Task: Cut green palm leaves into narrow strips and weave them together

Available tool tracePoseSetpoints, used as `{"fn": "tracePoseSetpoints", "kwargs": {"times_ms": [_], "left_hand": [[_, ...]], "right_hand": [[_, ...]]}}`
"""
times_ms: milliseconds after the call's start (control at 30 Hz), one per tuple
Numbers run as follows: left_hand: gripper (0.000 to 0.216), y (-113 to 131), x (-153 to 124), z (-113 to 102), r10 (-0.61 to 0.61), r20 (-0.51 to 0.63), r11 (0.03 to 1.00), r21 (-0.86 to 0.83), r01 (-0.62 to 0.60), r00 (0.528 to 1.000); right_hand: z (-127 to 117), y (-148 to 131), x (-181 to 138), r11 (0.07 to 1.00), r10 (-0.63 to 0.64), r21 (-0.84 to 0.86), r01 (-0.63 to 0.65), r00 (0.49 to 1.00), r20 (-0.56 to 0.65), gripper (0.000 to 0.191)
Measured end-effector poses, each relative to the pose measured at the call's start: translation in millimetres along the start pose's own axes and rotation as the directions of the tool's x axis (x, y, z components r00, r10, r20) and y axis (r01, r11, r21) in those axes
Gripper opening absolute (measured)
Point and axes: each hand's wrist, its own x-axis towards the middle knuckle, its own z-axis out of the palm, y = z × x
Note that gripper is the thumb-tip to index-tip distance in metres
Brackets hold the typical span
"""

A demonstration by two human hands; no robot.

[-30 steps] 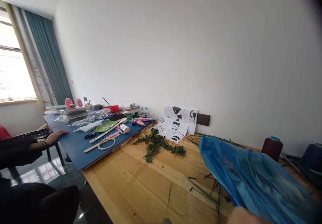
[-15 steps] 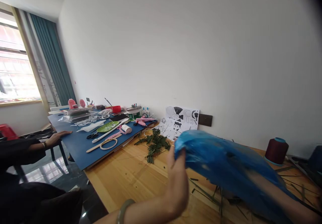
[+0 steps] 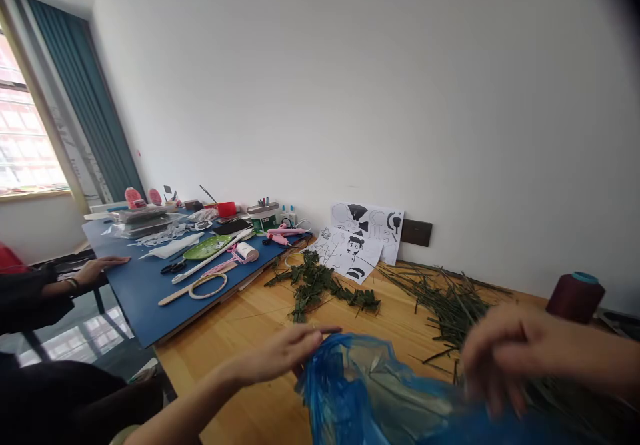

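And here's the blue plastic bag [image 3: 345,391] over the table [image 3: 210,345], likely light and slippery, best pinched at its gathered edge [image 3: 314,371], where the left hand [image 3: 280,355] touches, right hand [image 3: 515,348] loosely curled, both grips unclear.

Handicraft workroom, identified by the materials around a blue tabletop [image 3: 133,305]: upon it — a pink glue gun [image 3: 278,238], black scissors [image 3: 173,267], a green tray [image 3: 205,247] and a dark green tub [image 3: 263,221]; to its right — printed line-art sheets [image 3: 356,248], dark green plant strips [image 3: 457,305] and a maroon thread cone [image 3: 575,299] on a bare wooden table [image 3: 245,328].
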Motion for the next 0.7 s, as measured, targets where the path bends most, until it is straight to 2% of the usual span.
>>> {"fn": "tracePoseSetpoints", "kwargs": {"times_ms": [33,67,100,133,200,300,400,500,600,700], "left_hand": [[0.049,-7.8,5.1,-13.9,-0.042,-0.092,0.995,0.090,0.051,0.995],[0.052,-18.4,11.4,-27.0,-0.052,-0.158,0.976,0.201,0.084,0.986],[0.051,-31.0,18.8,-38.6,-0.043,-0.245,0.930,0.344,0.128,0.969],[0.052,-44.6,26.9,-48.4,-0.012,-0.346,0.856,0.481,0.188,0.938],[0.073,-71.4,44.6,-61.5,0.006,-0.424,0.815,0.527,0.241,0.906],[0.107,-102.2,71.0,-67.5,-0.021,-0.506,0.794,0.515,0.322,0.862],[0.119,-119.6,92.8,-67.4,-0.047,-0.529,0.809,0.477,0.343,0.847],[0.118,-127.4,108.2,-67.7,-0.050,-0.494,0.861,0.419,0.288,0.868],[0.117,-129.2,120.0,-63.3,-0.017,-0.449,0.933,0.315,0.176,0.893],[0.109,-126.7,131.4,-48.4,0.022,-0.466,0.990,0.132,0.045,0.885]], "right_hand": [[-10.7,1.5,13.9,0.999,0.011,0.039,-0.010,0.999,-0.030,0.042],[-19.1,6.6,29.8,1.000,-0.001,-0.003,0.000,0.984,-0.176,0.041],[-24.3,15.3,47.3,0.991,0.003,-0.128,-0.036,0.967,-0.255,0.041],[-25.7,27.5,65.7,0.950,0.023,-0.292,-0.111,0.957,-0.288,0.048],[-17.6,58.3,102.5,0.917,0.046,-0.361,-0.170,0.943,-0.329,0.071],[8.0,103.4,149.4,0.888,0.044,-0.409,-0.209,0.925,-0.378,0.101],[25.2,130.4,183.0,0.886,0.026,-0.415,-0.209,0.913,-0.406,0.107],[26.0,138.9,207.3,0.907,-0.015,-0.389,-0.164,0.909,-0.417,0.107],[22.1,137.4,224.4,0.940,-0.047,-0.324,-0.103,0.905,-0.423,0.099],[24.8,133.5,234.8,0.973,-0.060,-0.228,-0.045,0.900,-0.432,0.085]]}}
